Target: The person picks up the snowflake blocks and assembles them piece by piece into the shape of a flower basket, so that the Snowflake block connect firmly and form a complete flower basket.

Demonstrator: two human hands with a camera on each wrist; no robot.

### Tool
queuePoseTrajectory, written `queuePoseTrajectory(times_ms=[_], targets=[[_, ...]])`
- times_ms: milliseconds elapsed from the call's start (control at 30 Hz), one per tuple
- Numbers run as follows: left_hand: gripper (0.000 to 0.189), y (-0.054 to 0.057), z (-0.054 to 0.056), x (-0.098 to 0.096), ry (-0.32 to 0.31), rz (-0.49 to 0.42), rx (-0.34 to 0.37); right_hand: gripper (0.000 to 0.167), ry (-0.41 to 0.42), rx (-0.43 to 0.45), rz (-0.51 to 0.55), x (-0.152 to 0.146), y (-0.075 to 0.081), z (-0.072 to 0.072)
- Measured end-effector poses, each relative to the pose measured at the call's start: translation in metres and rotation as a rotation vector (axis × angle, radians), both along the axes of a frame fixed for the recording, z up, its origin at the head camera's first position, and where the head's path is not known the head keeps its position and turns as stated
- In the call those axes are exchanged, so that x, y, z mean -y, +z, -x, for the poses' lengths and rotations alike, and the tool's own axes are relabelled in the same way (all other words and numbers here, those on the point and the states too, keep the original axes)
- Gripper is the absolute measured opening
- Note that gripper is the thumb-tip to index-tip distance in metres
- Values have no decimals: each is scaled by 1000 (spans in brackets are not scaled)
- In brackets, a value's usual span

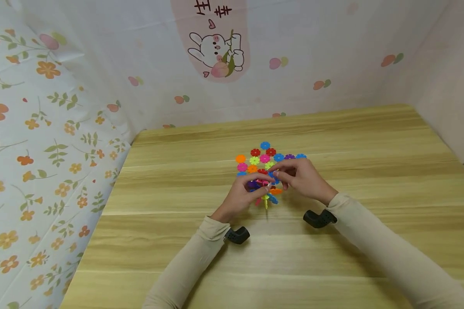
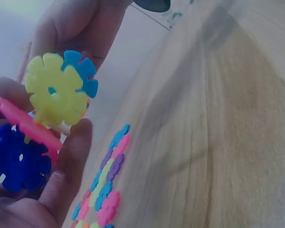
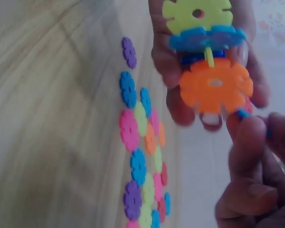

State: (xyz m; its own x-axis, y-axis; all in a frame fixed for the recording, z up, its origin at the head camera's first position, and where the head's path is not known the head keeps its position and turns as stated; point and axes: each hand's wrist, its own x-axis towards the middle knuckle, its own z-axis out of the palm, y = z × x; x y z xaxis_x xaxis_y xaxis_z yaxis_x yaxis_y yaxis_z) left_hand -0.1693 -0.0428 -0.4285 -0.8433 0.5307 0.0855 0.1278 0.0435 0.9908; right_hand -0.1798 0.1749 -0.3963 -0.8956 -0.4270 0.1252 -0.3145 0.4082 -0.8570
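My left hand (image 1: pixel 240 194) holds a cluster of interlocking plastic flower discs joined at angles. In the left wrist view a yellow disc (image 2: pixel 54 90), a pink disc (image 2: pixel 29 124) and a dark blue disc (image 2: pixel 21 156) show in it. An orange disc (image 3: pixel 216 88) and a light blue disc (image 3: pixel 206 39) of the same cluster face the right wrist view. Just to the right, my right hand (image 1: pixel 303 178) pinches a small blue disc (image 3: pixel 243 113) between thumb and finger, right at the edge of the orange one. The fingers hide most of that blue disc.
Several loose flower discs lie flat on the wooden table (image 1: pixel 178 189) beyond the hands, among them a red disc (image 1: pixel 255 152), an orange disc (image 1: pixel 241 158) and a purple disc (image 3: pixel 132 200). A printed cloth (image 1: pixel 139 56) hangs behind the table.
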Motion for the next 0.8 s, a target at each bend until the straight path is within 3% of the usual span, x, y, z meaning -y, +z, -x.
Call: queuePoseTrajectory(times_ms=[133, 267, 400, 533, 800], targets=[[23, -1, -1, 5, 47, 28, -25, 22, -28, 27, -81, -11, 1, 10], [22, -4, -1, 10, 64, 43, -38, 19, -65, 8, -248, -28, -1, 22], [21, -5, -1, 13, 75, 50, -41, 20, -47, -52, -415, -37, -7, 32], [21, -8, 0, 13, 76, 51, -41, 27, -26, -59, -543, -35, -16, 38], [22, -11, 2, 9, 76, 46, -22, 27, -47, -92, -633, -27, -25, 40]])
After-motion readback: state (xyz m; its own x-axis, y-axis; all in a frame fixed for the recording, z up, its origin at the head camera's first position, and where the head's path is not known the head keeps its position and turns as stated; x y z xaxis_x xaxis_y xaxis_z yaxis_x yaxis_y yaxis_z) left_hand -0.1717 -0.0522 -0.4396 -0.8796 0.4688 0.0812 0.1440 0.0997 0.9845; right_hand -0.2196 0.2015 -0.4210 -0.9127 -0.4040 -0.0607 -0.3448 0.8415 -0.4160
